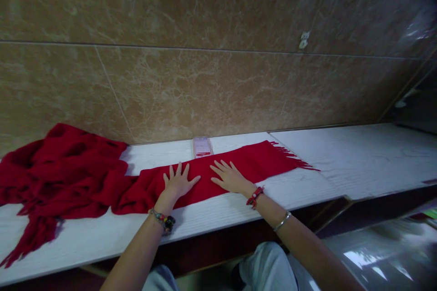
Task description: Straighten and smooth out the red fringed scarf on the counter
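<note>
A red fringed scarf [262, 159] lies across the white tabletop. Its right part is spread flat, with the fringe pointing right, while toward the left it wrinkles and runs into a bunched heap of red cloth [68, 168]. My left hand [179, 184] rests palm down on the scarf near the wrinkled part, fingers spread. To the right of it, my right hand [230, 177] also lies flat on the smooth stretch, fingers apart. Neither hand grips the cloth. Whether the heap is one scarf or several, I cannot tell.
Against the wall behind the scarf lies a small stack of pinkish printed cards or packets [202, 147]. The white tabletop [355, 150] extends right along a brown marbled wall [205, 86]. Dark open shelving [218, 245] sits under the front edge, above my knees.
</note>
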Action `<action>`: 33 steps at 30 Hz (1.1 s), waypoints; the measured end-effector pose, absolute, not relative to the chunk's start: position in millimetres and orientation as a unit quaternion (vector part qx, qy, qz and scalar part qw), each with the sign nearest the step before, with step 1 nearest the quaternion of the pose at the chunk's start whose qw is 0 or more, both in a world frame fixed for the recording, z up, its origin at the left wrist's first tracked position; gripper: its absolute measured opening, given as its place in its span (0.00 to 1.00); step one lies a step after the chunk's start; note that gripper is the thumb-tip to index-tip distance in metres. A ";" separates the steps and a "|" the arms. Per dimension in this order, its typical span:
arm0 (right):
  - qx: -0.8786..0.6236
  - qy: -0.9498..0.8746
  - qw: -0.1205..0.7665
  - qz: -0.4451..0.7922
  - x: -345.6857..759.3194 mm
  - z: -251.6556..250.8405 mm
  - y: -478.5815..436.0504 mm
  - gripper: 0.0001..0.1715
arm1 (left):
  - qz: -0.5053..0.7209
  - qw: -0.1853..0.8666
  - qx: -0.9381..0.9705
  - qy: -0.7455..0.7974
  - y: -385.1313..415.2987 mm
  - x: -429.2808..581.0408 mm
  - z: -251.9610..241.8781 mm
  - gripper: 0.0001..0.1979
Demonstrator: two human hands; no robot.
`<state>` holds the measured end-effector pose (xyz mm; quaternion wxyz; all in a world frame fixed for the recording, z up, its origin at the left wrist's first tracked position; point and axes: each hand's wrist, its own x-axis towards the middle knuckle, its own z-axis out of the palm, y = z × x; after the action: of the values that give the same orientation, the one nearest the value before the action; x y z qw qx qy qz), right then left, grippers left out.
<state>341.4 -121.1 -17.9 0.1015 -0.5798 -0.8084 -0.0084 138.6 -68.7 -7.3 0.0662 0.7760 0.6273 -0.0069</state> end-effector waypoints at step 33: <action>-0.617 -0.781 0.099 -0.014 363.9 -22.1 -124.8 0.32 | -0.043 0.093 0.777 0.621 -68.9 132.1 -0.5 0.49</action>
<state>363.9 -124.8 -22.1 0.0990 -0.6166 -0.7809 -0.0138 132.1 -68.9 -0.5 0.0926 0.7773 0.6208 -0.0433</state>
